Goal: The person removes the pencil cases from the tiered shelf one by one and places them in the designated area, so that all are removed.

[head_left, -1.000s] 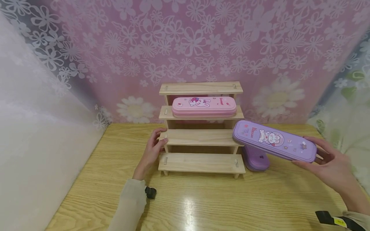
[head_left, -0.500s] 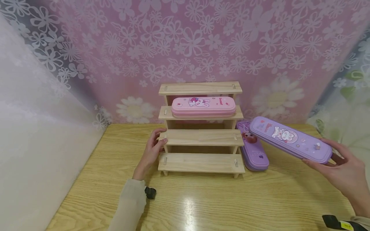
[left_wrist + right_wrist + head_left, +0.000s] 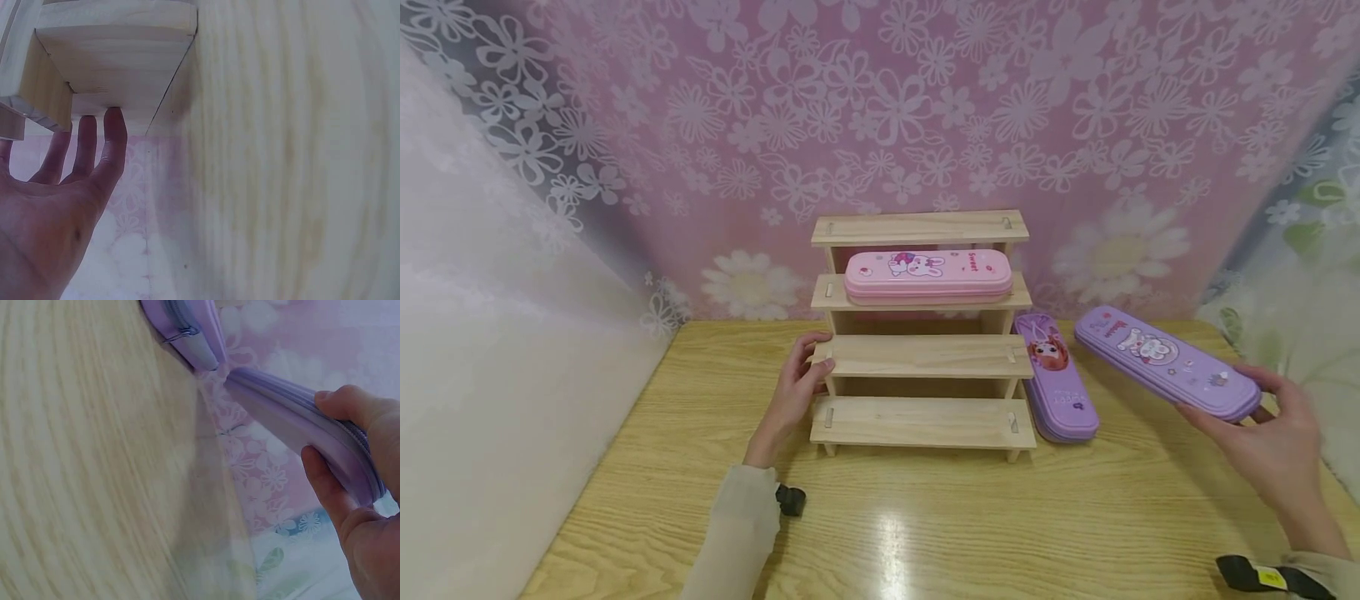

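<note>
the left wrist view's top edge cuts off the wooden rack (image 3: 115,53).

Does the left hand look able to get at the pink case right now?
Probably yes: the left hand grips the wooden rack one tier below the pink case, and nothing visible stands between them, though it would likely have to let go of the rack first.

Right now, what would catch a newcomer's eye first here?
Probably the pink rabbit case, lying on the second shelf from the top of the wooden rack. Next, the lilac case the right hand holds in the air, to the rack's right. A purple case lies on the table close beside the rack.
</note>
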A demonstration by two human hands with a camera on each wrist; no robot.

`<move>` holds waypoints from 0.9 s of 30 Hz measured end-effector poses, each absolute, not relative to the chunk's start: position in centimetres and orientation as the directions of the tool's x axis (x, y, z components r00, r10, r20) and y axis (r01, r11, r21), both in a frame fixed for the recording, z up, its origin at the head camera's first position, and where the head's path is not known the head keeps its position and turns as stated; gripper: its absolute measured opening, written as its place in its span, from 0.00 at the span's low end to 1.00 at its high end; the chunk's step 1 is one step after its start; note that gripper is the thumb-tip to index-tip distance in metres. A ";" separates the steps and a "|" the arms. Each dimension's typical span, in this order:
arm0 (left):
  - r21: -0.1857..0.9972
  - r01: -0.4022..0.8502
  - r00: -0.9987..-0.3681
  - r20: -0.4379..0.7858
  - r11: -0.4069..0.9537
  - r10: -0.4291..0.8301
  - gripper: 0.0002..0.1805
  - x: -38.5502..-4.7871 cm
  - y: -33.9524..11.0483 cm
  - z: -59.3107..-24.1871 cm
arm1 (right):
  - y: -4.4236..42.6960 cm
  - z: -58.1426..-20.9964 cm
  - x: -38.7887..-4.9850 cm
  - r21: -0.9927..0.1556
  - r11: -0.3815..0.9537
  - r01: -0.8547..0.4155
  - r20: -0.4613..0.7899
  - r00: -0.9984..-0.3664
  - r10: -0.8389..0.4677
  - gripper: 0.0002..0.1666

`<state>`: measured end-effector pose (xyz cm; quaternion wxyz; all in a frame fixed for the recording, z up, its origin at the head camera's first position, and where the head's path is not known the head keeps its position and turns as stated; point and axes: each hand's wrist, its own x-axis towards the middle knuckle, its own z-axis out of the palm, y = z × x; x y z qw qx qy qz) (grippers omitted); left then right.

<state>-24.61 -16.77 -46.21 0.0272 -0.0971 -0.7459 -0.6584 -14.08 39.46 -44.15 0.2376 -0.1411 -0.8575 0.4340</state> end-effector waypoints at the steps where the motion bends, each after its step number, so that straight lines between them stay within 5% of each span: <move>1: 0.977 0.181 -0.979 0.169 0.113 0.110 0.23 -24.6 -16.8 -46.2 | 39.4 -44.3 -14.2 -0.811 0.583 0.047 0.276 -0.848 0.453 0.46; 11: 0.977 0.178 -0.979 0.165 0.116 0.117 0.23 -24.7 -16.8 -46.2 | 39.5 -45.2 -15.3 -0.884 0.467 0.011 0.227 -0.863 0.451 0.41; 20: 0.978 0.180 -0.979 0.167 0.109 0.119 0.24 -24.7 -16.8 -46.2 | 40.2 -45.9 -14.9 -0.969 0.113 -0.219 0.242 -0.931 0.273 0.36; 27: 0.978 0.179 -0.979 0.166 0.108 0.120 0.25 -24.6 -16.7 -46.2 | 40.2 -46.7 -14.9 -0.887 0.461 -0.027 0.135 -0.970 0.204 0.36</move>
